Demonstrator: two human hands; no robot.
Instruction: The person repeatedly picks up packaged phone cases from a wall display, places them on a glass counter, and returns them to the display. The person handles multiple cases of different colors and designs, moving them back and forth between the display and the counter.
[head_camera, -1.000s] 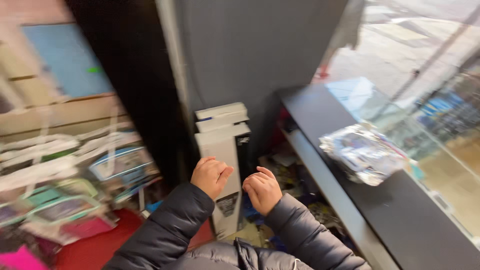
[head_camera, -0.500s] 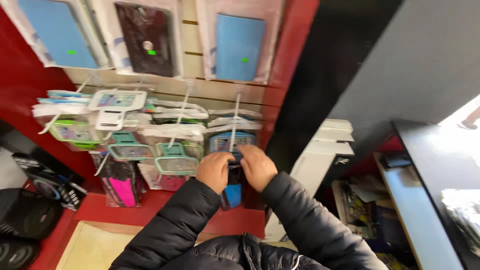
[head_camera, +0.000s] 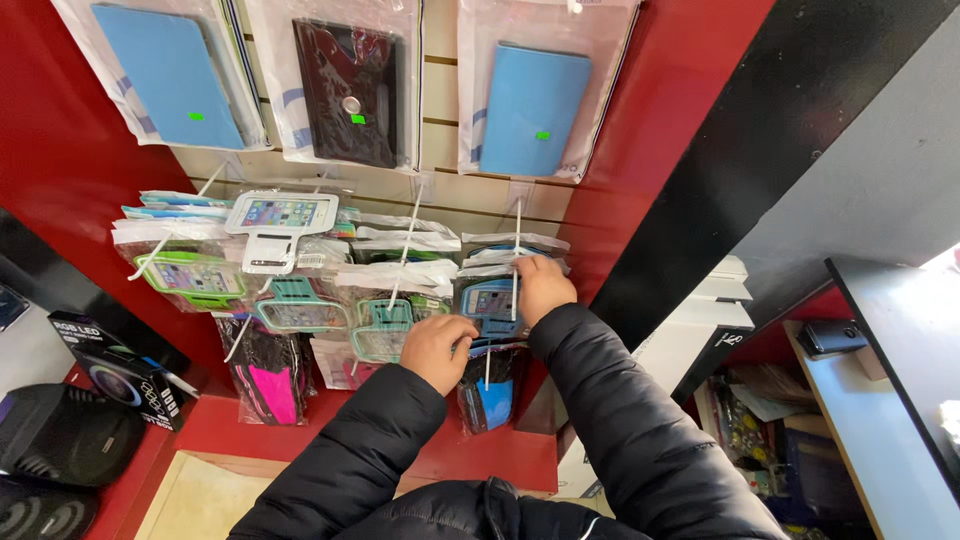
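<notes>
While the left hand (head_camera: 437, 350) is pinching a blue phone pouch (head_camera: 488, 300), the right hand (head_camera: 543, 287) is gripping its top. Both are hanging by a white hook (head_camera: 516, 245).

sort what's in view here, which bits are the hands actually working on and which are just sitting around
In hand:
- left hand and right hand, both on the blue packaged armband
- white display hook it hangs on

Just around:
- blue tablet case
- black tablet case
- pink armband pack
- black speaker
- boxed light
</notes>
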